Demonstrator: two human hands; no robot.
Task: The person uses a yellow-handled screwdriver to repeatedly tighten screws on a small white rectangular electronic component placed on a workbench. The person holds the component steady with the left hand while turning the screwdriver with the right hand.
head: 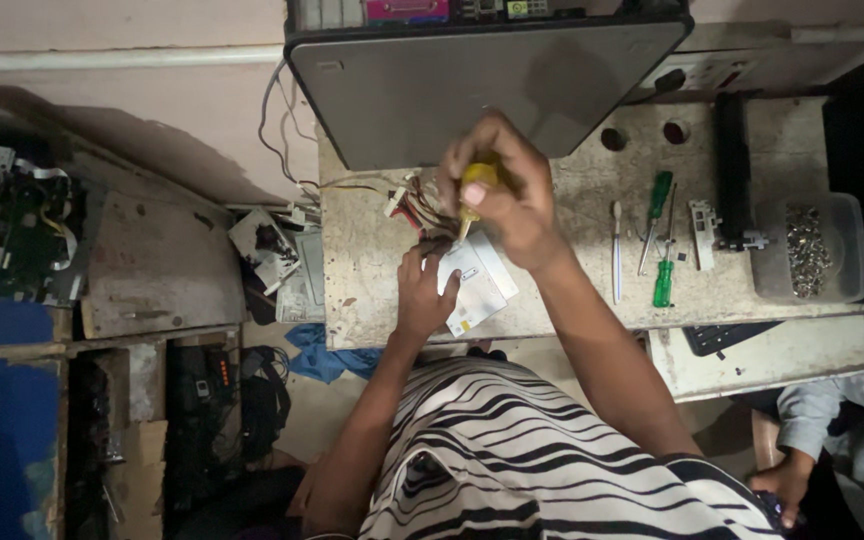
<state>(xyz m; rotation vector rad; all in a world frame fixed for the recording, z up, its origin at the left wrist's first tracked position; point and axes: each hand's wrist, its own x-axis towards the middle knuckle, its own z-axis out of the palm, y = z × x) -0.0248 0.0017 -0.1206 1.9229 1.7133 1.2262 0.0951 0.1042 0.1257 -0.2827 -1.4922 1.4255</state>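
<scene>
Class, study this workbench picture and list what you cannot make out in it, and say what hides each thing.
- Screwdriver tip, head view: hidden where it meets the white box.
- Right hand: covers most of the yellow handle.
- White box: partly under the left hand; its labels are too small to read.
- Contents of the clear tub: small metal pieces, too small to identify.
- Computer case: cut off by the top edge.

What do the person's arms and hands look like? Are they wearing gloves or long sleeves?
No gloves: the left hand and right hand are bare, and both forearms are uncovered. I see no rings or watch. The person wears a top with wavy black and white stripes.
</scene>
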